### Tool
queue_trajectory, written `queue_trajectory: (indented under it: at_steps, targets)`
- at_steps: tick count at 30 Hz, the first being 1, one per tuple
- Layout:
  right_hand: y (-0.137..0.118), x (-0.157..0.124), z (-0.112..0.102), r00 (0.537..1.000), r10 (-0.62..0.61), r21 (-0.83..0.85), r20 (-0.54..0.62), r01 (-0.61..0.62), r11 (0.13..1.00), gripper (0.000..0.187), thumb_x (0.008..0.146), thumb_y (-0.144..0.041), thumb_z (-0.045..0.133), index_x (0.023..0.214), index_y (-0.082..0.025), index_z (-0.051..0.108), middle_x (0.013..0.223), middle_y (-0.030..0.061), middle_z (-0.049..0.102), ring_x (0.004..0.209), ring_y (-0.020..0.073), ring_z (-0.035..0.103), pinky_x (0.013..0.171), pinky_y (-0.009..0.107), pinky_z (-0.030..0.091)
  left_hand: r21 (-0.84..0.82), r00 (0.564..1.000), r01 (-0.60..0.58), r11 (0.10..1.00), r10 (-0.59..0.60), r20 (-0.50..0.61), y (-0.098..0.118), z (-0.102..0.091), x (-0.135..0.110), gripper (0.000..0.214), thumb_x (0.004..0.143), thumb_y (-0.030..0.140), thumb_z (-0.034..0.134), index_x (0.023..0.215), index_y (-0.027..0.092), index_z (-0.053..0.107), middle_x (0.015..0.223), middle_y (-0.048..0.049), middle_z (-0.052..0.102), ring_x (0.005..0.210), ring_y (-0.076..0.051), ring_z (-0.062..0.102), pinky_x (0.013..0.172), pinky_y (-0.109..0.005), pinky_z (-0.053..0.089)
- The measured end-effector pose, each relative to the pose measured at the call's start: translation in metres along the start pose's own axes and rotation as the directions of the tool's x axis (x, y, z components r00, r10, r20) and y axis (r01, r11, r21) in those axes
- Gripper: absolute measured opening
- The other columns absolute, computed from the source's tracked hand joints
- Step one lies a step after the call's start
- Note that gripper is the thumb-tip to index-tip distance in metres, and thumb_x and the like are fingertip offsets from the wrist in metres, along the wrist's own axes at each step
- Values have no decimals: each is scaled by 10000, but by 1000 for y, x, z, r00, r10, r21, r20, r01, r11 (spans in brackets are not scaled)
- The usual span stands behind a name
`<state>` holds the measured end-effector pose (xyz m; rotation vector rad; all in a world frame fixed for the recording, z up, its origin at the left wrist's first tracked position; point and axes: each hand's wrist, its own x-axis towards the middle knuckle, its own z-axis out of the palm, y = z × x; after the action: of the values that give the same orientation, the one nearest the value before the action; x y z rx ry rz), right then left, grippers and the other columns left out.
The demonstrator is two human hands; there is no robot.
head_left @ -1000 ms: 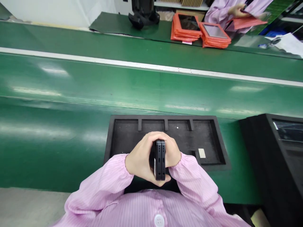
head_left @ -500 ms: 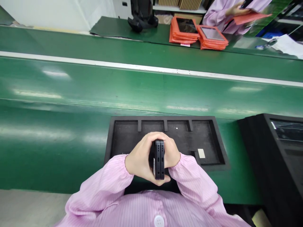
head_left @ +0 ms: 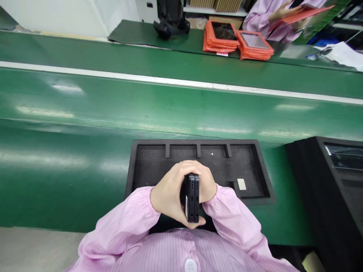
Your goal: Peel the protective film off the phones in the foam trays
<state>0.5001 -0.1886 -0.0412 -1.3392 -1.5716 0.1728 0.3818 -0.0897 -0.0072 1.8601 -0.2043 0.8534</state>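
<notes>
Two thin black devices [head_left: 192,198], pressed flat together and seen end-on, stand upright between my hands. My left hand [head_left: 167,194] wraps round them from the left, thumb under the lower end. My right hand [head_left: 206,187] closes on them from the right, fingers over the top. Both hands hover above the near edge of a black foam tray [head_left: 249,170] with several slots along its far side and a small white label [head_left: 241,184].
A green conveyor belt [head_left: 113,102] runs across in front of me. A black box [head_left: 312,181] stands at the right. Two stacks of orange pouches [head_left: 224,36] with tablets lie on the far bench, where another person's hand [head_left: 279,13] holds an orange pouch.
The black devices have tilted a little and dropped slightly in my hands. The person at the far bench has raised the orange pouch.
</notes>
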Motion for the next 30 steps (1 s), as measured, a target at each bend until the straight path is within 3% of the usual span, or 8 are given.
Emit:
queue_trajectory:
  at_steps: [22, 30]
  targets:
    - [-2, 3, -2, 1000, 13, 16, 0, -13, 1000, 760, 636, -602, 797, 1196, -189, 490, 1106, 130, 656, 995, 306, 676, 838, 430, 588, -61, 998, 58, 996, -58, 14, -1, -1, 1, 867, 536, 458, 838, 1251, 234, 402, 1113, -99, 553, 1043, -299, 595, 935, -507, 502]
    - [-3, 1, -1, 994, 106, 58, 30, -108, 992, 737, 606, -544, 818, 1188, -212, 510, 1118, 96, 660, 997, 285, 677, 866, 420, 578, -62, 996, 87, 994, -86, 18, -2, -2, -1, 845, 562, 492, 829, 1252, 232, 415, 1139, -107, 548, 1060, -294, 587, 954, -510, 492]
